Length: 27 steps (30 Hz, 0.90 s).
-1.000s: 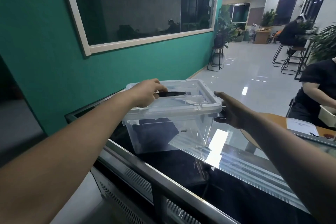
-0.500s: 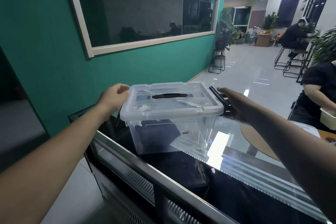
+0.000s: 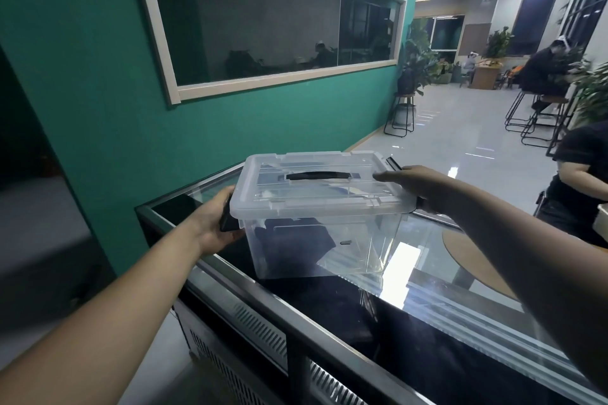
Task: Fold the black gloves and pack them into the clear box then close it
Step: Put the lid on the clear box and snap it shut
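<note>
The clear box (image 3: 362,240) stands on the glass counter top with its lid (image 3: 316,187) on and the lid's black handle (image 3: 317,175) lying flat. The folded black gloves (image 3: 296,245) show through the wall, at the bottom left of the box. My left hand (image 3: 215,223) is at the box's left side, its fingers curled round the black side latch (image 3: 230,219). My right hand (image 3: 414,182) lies on the lid's right edge with straight fingers. The right latch is mostly hidden behind that hand.
The box sits on a glass-topped display cabinet (image 3: 427,299) with a metal front rail (image 3: 296,309). A teal wall (image 3: 98,108) runs along the left. A person in black (image 3: 582,181) sits at a round wooden table (image 3: 467,250) on the right. Stools (image 3: 401,115) stand farther back.
My left hand left the lid's top, moved to the box's left side and dropped onto the side latch. My right hand rose from the right side onto the lid's edge.
</note>
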Available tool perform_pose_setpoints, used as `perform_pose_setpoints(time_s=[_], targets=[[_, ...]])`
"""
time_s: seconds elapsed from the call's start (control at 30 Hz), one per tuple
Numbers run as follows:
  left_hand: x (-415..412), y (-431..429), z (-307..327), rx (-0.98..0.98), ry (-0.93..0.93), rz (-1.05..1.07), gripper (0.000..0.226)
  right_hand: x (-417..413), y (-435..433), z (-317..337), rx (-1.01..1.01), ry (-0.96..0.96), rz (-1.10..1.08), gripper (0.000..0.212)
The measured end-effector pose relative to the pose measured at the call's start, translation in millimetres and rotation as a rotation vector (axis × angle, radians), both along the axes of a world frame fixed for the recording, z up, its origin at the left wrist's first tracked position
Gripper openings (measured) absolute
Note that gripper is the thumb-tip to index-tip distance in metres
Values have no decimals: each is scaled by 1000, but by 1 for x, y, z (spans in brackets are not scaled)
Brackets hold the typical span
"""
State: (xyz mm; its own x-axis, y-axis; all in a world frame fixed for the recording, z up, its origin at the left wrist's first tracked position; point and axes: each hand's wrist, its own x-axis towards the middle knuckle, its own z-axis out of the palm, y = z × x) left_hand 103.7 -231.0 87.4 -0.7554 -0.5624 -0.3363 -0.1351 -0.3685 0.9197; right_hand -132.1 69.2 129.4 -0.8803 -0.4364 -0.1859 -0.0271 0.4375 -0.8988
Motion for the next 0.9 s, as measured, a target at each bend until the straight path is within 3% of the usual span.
perform_pose_setpoints(time_s=[0.1, 0.2, 0.33, 0.5, 0.9], targets=[[0, -5, 1, 17, 52, 7, 21, -9, -2, -2, 14, 6, -7, 45], [-5, -12, -2, -42, 65, 5, 20, -18, -6, -4, 4, 10, -30, 62], [-3, -15, 5, -155, 11, 57, 21, -19, -12, -4, 33, 61, -34, 49], [-9, -11, 18, -178, 43, 119, 32, -21, -14, -4, 74, 88, -18, 51], [-14, 7, 46, -426, -114, 9, 30, -11, -19, 2, 193, 209, -34, 45]])
